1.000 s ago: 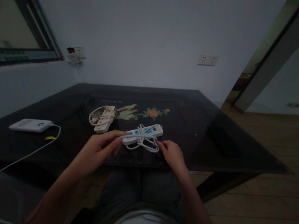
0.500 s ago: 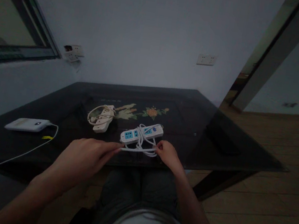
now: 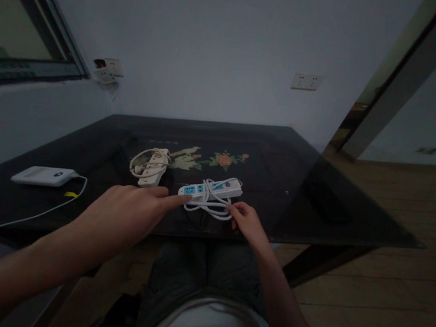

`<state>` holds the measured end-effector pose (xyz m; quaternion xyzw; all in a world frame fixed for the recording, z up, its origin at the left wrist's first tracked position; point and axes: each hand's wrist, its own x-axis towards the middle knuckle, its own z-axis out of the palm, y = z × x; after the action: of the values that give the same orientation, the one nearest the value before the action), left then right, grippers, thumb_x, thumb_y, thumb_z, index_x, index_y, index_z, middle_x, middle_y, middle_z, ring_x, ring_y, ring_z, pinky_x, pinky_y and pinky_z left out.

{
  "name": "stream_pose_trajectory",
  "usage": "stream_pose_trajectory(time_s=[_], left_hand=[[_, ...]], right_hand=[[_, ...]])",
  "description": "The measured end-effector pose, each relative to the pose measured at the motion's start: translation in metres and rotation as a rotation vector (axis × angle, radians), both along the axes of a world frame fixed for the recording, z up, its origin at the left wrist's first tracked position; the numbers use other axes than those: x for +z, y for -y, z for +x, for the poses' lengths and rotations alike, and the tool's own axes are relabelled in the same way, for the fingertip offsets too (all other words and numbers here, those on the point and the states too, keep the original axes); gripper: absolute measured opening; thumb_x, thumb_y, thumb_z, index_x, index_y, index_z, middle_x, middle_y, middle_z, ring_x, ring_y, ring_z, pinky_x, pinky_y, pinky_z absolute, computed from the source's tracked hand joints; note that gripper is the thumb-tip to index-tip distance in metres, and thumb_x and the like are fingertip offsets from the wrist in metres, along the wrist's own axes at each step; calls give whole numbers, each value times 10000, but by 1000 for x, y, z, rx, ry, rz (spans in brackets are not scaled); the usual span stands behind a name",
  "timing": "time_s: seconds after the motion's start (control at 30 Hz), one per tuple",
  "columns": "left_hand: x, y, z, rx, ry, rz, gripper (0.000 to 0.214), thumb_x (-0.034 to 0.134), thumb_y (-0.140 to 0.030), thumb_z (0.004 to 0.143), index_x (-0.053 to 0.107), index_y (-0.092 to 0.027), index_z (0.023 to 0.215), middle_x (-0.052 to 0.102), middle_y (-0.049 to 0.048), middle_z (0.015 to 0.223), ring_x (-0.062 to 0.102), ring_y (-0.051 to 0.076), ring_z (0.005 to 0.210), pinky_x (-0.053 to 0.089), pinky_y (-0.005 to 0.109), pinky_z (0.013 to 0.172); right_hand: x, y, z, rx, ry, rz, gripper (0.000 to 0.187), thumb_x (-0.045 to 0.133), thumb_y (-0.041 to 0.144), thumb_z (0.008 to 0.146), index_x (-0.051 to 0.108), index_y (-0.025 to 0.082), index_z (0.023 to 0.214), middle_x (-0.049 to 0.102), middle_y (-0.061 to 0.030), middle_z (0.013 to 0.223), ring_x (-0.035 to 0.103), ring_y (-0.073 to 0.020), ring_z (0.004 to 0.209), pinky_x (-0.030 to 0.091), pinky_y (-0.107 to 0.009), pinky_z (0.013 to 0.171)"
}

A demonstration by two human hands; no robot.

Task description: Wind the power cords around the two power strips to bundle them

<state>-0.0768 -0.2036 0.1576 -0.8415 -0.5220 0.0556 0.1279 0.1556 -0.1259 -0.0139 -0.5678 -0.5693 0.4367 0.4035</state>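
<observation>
A white power strip [image 3: 232,189] with blue socket faces lies near the table's front edge, its white cord [image 3: 216,213] looped around its middle and bunched along its near side. My left hand [image 3: 135,208] comes in from the left, index finger stretched to the strip's left end, where a stretch of cord meets the fingertip. That hand looks closed on the cord, though its thumb is hidden. At the right end of the loops, my right hand [image 3: 245,219] pinches the cord between thumb and index finger.
Behind and left lies a second, cream power strip [image 3: 154,170] wrapped in its own cord. A white power bank [image 3: 42,175] with a thin cable sits at the table's left. The dark table [image 3: 284,157] has a flower pattern and meets a wall with sockets [image 3: 306,81].
My left index finger has shifted right and forward, onto the strip's left end. The near stretch of cord has moved closer against the strip. My right hand still pinches the cord.
</observation>
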Motion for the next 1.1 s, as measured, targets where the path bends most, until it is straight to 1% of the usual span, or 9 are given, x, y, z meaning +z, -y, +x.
stream_pose_trajectory(time_s=[0.1, 0.3, 0.43, 0.5, 0.63, 0.73, 0.8, 0.97, 1.1], left_hand=[[5, -10, 18, -22, -131, 43, 558, 468, -127, 862, 469, -379, 1360, 695, 48, 954, 667, 233, 666, 425, 283, 511], [26, -32, 17, 4, -248, -38, 373, 499, -84, 845, 681, -283, 1103, 719, 65, 963, 677, 259, 812, 467, 316, 636], [33, -31, 5, 6, -270, -74, 291, 519, -87, 831, 720, -252, 960, 726, 51, 892, 674, 244, 760, 469, 313, 632], [31, -32, 4, -28, -277, -57, 308, 515, -88, 832, 717, -263, 983, 723, 48, 869, 673, 243, 745, 466, 313, 621], [29, -37, 12, -56, -342, -23, 370, 497, -73, 842, 696, -274, 1081, 717, 63, 879, 678, 250, 776, 466, 319, 635], [34, -42, 21, -76, -377, -23, 406, 502, -70, 843, 671, -287, 1142, 715, 72, 954, 680, 249, 810, 458, 311, 637], [39, -47, 27, -94, -383, -22, 418, 514, -79, 842, 654, -300, 1168, 710, 73, 1007, 679, 247, 818, 450, 309, 636], [46, -64, 35, -201, -352, -22, 345, 517, -91, 858, 669, -281, 1101, 711, 68, 1020, 669, 214, 833, 416, 283, 650], [41, -79, 40, -274, -316, 5, 266, 495, -119, 879, 660, -254, 1037, 719, 62, 935, 652, 193, 784, 396, 278, 644]], right_hand=[[-2, 0, 1, -57, -73, -16, 172, 564, 323, 810, 581, 160, 756, 498, 54, 469, 459, -88, 399, 319, -177, 384], [2, 4, 3, -47, -203, -71, 224, 576, 373, 815, 596, 154, 772, 577, 16, 541, 498, -84, 410, 374, -174, 377], [3, 10, -2, 16, -594, -115, 223, 605, 360, 763, 636, 156, 846, 666, -54, 818, 649, -146, 656, 518, -239, 519], [1, 12, -6, 15, -647, -89, 218, 610, 321, 730, 657, 157, 865, 668, -71, 922, 657, -167, 737, 530, -260, 558], [-2, 19, -12, 6, -305, 145, 266, 585, 276, 741, 697, 157, 950, 663, -82, 904, 622, -190, 787, 511, -291, 613], [-3, 29, -15, -45, -15, 428, 299, 549, 233, 779, 692, 164, 1033, 652, -115, 998, 593, -230, 935, 512, -361, 768], [-4, 35, -17, -68, 78, 535, 330, 529, 214, 801, 665, 167, 1097, 647, -128, 1075, 572, -246, 1023, 492, -396, 858], [-5, 41, -17, -30, 130, 461, 427, 497, 271, 869, 537, 154, 1278, 688, -109, 1042, 635, -233, 953, 485, -376, 864], [5, 39, -14, 27, 342, 416, 438, 469, 315, 909, 498, 195, 1329, 706, -76, 911, 656, -237, 850, 480, -342, 781]])
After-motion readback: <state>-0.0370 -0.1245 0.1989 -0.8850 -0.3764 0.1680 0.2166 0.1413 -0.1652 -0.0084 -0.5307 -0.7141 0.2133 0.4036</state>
